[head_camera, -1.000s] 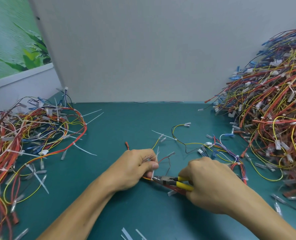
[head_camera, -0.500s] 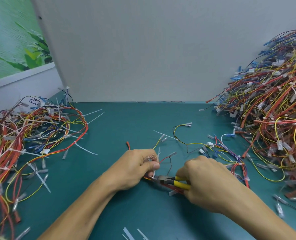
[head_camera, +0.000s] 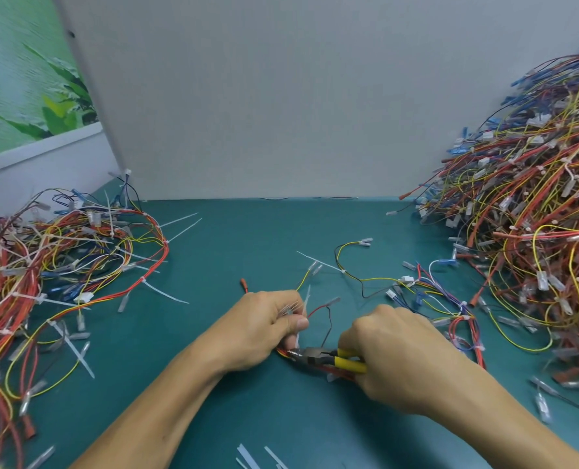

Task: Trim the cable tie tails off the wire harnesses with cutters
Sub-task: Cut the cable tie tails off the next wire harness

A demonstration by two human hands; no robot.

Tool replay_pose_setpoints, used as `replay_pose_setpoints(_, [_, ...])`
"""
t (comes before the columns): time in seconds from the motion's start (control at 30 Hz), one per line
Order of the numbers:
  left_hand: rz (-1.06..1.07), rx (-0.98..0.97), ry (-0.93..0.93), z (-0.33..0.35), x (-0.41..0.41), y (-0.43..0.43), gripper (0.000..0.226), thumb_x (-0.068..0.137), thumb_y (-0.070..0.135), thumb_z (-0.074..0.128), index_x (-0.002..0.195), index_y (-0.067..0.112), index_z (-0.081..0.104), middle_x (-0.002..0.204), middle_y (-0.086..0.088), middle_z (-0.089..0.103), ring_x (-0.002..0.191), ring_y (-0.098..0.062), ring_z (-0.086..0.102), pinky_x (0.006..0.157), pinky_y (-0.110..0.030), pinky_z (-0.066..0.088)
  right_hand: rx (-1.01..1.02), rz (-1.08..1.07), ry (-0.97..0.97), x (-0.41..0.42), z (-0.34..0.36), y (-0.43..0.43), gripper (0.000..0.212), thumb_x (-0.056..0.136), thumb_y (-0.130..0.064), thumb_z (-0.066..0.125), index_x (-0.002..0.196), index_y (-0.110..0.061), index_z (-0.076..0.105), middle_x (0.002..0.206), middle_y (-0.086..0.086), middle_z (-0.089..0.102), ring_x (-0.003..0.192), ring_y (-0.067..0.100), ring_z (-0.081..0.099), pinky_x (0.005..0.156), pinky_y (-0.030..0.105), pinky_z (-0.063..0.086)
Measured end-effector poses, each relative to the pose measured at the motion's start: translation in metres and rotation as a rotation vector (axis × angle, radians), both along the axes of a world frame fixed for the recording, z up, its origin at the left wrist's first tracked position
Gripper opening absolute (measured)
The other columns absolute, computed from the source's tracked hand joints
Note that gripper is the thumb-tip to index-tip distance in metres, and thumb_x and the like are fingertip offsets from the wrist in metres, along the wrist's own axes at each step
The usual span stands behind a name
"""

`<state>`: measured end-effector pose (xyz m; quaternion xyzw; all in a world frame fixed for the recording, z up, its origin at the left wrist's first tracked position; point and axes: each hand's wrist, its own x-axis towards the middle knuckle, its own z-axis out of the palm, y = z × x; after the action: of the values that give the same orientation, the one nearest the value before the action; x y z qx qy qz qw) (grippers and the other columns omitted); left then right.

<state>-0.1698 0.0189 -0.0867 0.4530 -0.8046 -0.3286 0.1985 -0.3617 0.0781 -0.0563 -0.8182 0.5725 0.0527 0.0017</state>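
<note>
Fingers (head_camera: 296, 322) of the left hand (head_camera: 264, 328) are pinching a wire harness (head_camera: 283, 353) while the right hand (head_camera: 399, 360) is clenching the yellow-handled cutters (head_camera: 318, 356).
Trimming is the step underway: near the middle of the counter (head_camera: 247, 238), the cutter nose is meeting the wires just right of the left thumb, where a white cable tie tail (head_camera: 305, 301) is standing up. Whether the blades are biting it, I cannot tell. The next move is probably calling for a squeeze flush against the tie head, sparing the wires.
</note>
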Motion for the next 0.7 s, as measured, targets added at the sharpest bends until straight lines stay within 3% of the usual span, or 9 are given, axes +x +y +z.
replay_pose_setpoints(0.1, [0.020,0.107,0.114,0.003,0.004,-0.001,0.018,0.097,0.012,0.050,0.079,0.012,0.052,0.072,-0.003,0.073,0.056,-0.007,0.062,0.057,-0.015,0.046,0.081,0.039,-0.040,-0.005,0.002,0.001,0.031,0.090,-0.054,0.050,0.088,-0.023,0.054,0.088,0.004,0.053,0.086,0.033,0.051,0.064,0.034,0.041])
replay_pose_setpoints(0.2, [0.136,0.316,0.420,0.006,0.009,-0.002,0.020,0.099,0.010,0.044,0.079,0.011,0.046,0.078,-0.016,0.071,0.033,-0.007,0.031,0.036,-0.016,0.025,0.246,0.102,-0.105,-0.011,0.011,0.006,0.027,0.085,-0.050,0.056,0.073,-0.026,0.049,0.084,0.003,0.057,0.084,0.027,0.053,0.066,0.037,0.047])
replay_pose_setpoints(0.27, [0.229,0.439,0.653,0.009,0.010,-0.003,0.024,0.100,0.010,0.040,0.077,0.012,0.043,0.074,-0.018,0.067,0.035,-0.008,0.019,0.039,-0.015,0.017,0.348,0.164,-0.126,-0.014,0.021,0.010,0.014,0.079,-0.040,0.060,0.076,-0.028,0.052,0.078,0.003,0.058,0.077,0.019,0.052,0.062,0.039,0.047])
replay_pose_setpoints(0.37, [0.314,0.546,0.867,0.012,0.005,-0.003,0.025,0.094,0.008,0.038,0.070,0.012,0.044,0.064,-0.018,0.060,0.037,-0.012,0.023,0.041,-0.017,0.017,0.374,0.163,-0.172,-0.027,0.042,0.008,0.011,0.073,-0.033,0.063,0.080,-0.030,0.056,0.072,-0.003,0.058,0.064,0.010,0.050,0.059,0.033,0.046])
replay_pose_setpoints(0.47, [0.333,0.627,0.920,0.012,0.002,-0.003,0.024,0.092,0.010,0.036,0.071,0.012,0.048,0.054,-0.009,0.048,0.038,-0.013,0.028,0.042,-0.016,0.017,0.226,0.036,-0.254,-0.042,0.058,-0.011,0.014,0.075,-0.035,0.068,0.080,-0.026,0.058,0.069,-0.003,0.058,0.056,0.006,0.048,0.051,0.021,0.036])
replay_pose_setpoints(0.53, [0.357,0.632,0.909,0.010,0.000,-0.003,0.020,0.092,0.008,0.034,0.080,0.011,0.050,0.051,-0.005,0.041,0.039,-0.013,0.028,0.042,-0.015,0.017,0.021,-0.082,-0.259,-0.039,0.051,-0.033,0.016,0.078,-0.034,0.066,0.076,-0.023,0.054,0.066,-0.001,0.056,0.062,0.010,0.051,0.056,0.027,0.040])
replay_pose_setpoints(0.6, [0.370,0.613,0.895,0.008,-0.002,-0.003,0.020,0.090,0.003,0.031,0.091,0.010,0.050,0.049,-0.004,0.037,0.039,-0.013,0.027,0.042,-0.014,0.017,-0.163,-0.229,-0.244,-0.025,0.035,-0.057,0.012,0.082,-0.029,0.059,0.082,-0.021,0.051,0.076,0.000,0.055,0.076,0.026,0.051,0.060,0.034,0.041])
replay_pose_setpoints(0.7, [0.376,0.611,0.904,0.005,-0.005,-0.001,0.023,0.086,-0.003,0.029,0.092,0.012,0.046,0.047,-0.004,0.036,0.038,-0.014,0.030,0.043,-0.016,0.021,-0.255,-0.324,-0.202,-0.009,0.009,-0.089,0.013,0.085,-0.024,0.055,0.091,-0.016,0.047,0.091,0.005,0.056,0.087,0.033,0.052,0.065,0.033,0.032])
